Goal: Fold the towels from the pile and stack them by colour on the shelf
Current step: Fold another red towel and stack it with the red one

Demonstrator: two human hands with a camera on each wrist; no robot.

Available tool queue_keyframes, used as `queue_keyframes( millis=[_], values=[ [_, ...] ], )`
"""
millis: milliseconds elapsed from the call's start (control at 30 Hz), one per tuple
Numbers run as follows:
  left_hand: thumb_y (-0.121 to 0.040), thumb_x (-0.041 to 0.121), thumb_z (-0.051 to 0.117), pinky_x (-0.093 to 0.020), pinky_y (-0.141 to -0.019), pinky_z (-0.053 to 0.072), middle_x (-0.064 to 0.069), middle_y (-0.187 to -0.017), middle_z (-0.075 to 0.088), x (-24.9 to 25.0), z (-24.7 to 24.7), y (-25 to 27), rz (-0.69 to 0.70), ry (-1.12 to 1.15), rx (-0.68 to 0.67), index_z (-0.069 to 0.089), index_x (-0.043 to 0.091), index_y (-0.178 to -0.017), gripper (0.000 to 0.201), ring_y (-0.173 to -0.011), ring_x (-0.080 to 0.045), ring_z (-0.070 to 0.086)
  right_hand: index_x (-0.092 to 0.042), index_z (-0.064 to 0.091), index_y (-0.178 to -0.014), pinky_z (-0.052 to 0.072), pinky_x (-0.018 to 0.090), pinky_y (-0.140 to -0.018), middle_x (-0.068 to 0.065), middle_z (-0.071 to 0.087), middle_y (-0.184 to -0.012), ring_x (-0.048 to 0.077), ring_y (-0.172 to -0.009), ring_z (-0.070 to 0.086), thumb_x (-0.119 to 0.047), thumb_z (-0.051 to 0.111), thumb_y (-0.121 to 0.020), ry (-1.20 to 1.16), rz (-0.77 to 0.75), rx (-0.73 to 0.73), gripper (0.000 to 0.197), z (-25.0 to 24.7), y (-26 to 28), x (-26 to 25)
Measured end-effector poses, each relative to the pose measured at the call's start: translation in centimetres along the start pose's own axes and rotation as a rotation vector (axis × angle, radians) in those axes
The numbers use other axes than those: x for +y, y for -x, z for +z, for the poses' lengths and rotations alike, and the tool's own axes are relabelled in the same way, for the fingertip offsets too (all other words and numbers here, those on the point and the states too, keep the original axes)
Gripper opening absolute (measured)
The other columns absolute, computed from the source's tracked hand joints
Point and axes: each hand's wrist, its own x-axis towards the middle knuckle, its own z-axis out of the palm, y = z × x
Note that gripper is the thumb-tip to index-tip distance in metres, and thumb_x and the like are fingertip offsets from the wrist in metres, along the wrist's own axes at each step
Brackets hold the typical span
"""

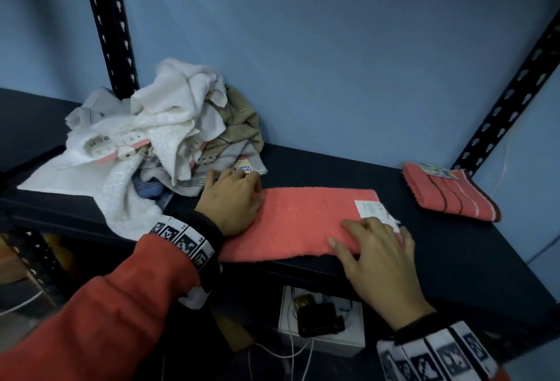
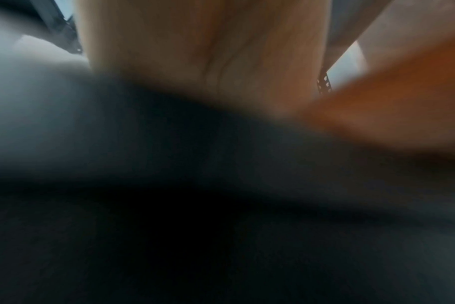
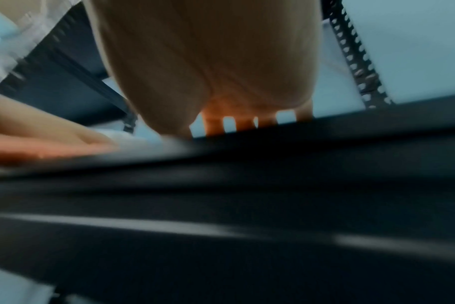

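Coral towel (image 1: 303,223) lies folded lengthwise on the shelf (image 1: 454,253). Left hand (image 1: 233,199) and right hand (image 1: 378,253) press its ends, fingers flat, gripping nothing. Pile (image 1: 160,138) touches the left hand; folded striped towel (image 1: 448,191) sits apart, right.

The long towel (image 1: 303,220) is plain coral with a white label (image 1: 374,209). The folded towel (image 1: 448,194) is coral too, crossed by dark maroon and white stripes. The pile (image 1: 157,141) mixes white cloths, a beige one with dark check lines and a grey striped one. The shelf (image 1: 348,165) is black, the wall (image 1: 333,47) blue, the sleeve (image 1: 100,320) red.
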Motion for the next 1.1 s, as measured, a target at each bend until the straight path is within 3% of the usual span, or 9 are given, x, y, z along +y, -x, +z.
queue_keyframes(
  millis=[100, 200, 300, 367, 533, 633, 767, 933, 1100],
  values=[
    [-0.094, 0.05, 0.054, -0.039, -0.091, 0.043, 0.001, -0.11, 0.065, -0.3, -0.4, 0.5, -0.02, 0.063, -0.025, 0.057, 0.028, -0.101, 0.024, -0.111, -0.024, 0.059, -0.023, 0.072, -0.116, 0.027, 0.059, -0.111, 0.005, 0.064, -0.12, 0.03, -0.116, 0.053, -0.036, 0.066, -0.089, 0.044, 0.06, 0.086, 0.03, -0.5, -1.6, 1.4],
    [-0.092, 0.05, 0.059, -0.034, -0.077, 0.046, 0.003, -0.098, 0.064, 0.3, -0.1, 0.5, -0.036, 0.147, -0.078, 0.058, 0.027, -0.09, 0.023, -0.098, -0.022, 0.061, -0.032, 0.07, -0.114, 0.026, 0.048, -0.105, -0.008, 0.061, -0.109, 0.018, -0.109, 0.05, -0.051, 0.053, -0.094, -0.014, -0.085, 0.084, 0.033, -0.9, -0.7, 0.5],
    [-0.092, 0.045, 0.06, -0.037, -0.077, 0.051, 0.0, -0.092, 0.063, 0.7, 0.3, 0.5, -0.03, 0.182, -0.06, 0.056, 0.025, -0.083, 0.023, -0.091, -0.025, 0.062, -0.042, 0.054, -0.137, 0.01, 0.044, -0.119, -0.016, 0.047, -0.141, 0.005, -0.134, 0.035, -0.077, 0.032, -0.091, -0.183, -0.186, -0.128, 0.062, -0.6, 0.1, -0.9],
    [-0.092, 0.044, 0.061, -0.039, -0.076, 0.053, -0.001, -0.088, 0.062, 1.0, 0.3, 0.8, -0.011, 0.218, -0.053, 0.054, 0.025, -0.08, 0.024, -0.087, -0.025, 0.062, -0.041, 0.051, -0.141, 0.006, 0.046, -0.122, -0.016, 0.038, -0.154, 0.006, -0.142, 0.029, -0.074, 0.042, -0.09, -0.228, -0.137, -0.166, 0.061, -0.2, -1.1, 0.0],
    [-0.092, 0.048, 0.064, -0.041, -0.079, 0.054, 0.005, -0.091, 0.061, 2.9, -0.1, 2.5, 0.101, 0.279, -0.101, 0.056, 0.024, -0.09, 0.025, -0.088, -0.019, 0.061, -0.027, 0.066, -0.128, 0.028, 0.041, -0.107, -0.008, 0.059, -0.125, 0.016, -0.119, 0.048, -0.053, 0.059, -0.093, -0.2, -0.015, 0.042, 0.045, -1.1, -1.8, 2.3],
    [-0.091, 0.055, 0.062, -0.04, -0.076, 0.052, 0.006, -0.092, 0.06, 3.4, -0.3, 3.0, 0.095, 0.252, -0.101, 0.052, 0.024, -0.09, 0.032, -0.088, -0.018, 0.06, -0.027, 0.065, -0.129, 0.037, 0.029, -0.105, -0.016, 0.056, -0.12, 0.006, -0.115, 0.049, -0.055, 0.065, -0.087, -0.386, -0.13, -0.146, 0.05, -2.0, -0.2, 2.2],
    [-0.092, 0.062, 0.055, -0.042, -0.077, 0.055, 0.0, -0.091, 0.063, 3.1, -0.4, 3.3, 0.052, 0.141, -0.184, 0.053, 0.022, -0.087, 0.04, -0.087, -0.025, 0.063, -0.028, 0.061, -0.135, 0.028, 0.013, -0.103, -0.016, 0.051, -0.136, 0.002, -0.127, 0.045, -0.041, 0.07, -0.091, -0.378, -0.18, -0.235, 0.047, -2.5, 0.5, 3.0],
    [-0.1, 0.046, 0.051, -0.042, -0.073, 0.053, -0.002, -0.084, 0.063, 3.1, -0.7, 3.3, 0.084, 0.234, -0.137, 0.055, 0.019, -0.085, 0.031, -0.082, -0.027, 0.064, -0.024, 0.072, -0.123, 0.037, 0.018, -0.101, -0.013, 0.059, -0.125, 0.003, -0.117, 0.048, -0.029, 0.064, -0.097, -0.35, -0.217, -0.114, 0.028, -1.9, 0.8, 3.3],
    [-0.101, 0.044, 0.049, -0.045, -0.072, 0.054, -0.002, -0.083, 0.062, 3.0, -0.5, 3.3, 0.075, 0.27, -0.101, 0.052, 0.02, -0.084, 0.03, -0.079, -0.028, 0.063, -0.021, 0.073, -0.115, 0.053, 0.036, -0.089, -0.013, 0.061, -0.107, 0.009, -0.102, 0.056, -0.033, 0.065, -0.094, -0.333, -0.246, -0.068, 0.025, -1.6, 1.1, 2.8]
  ],
)
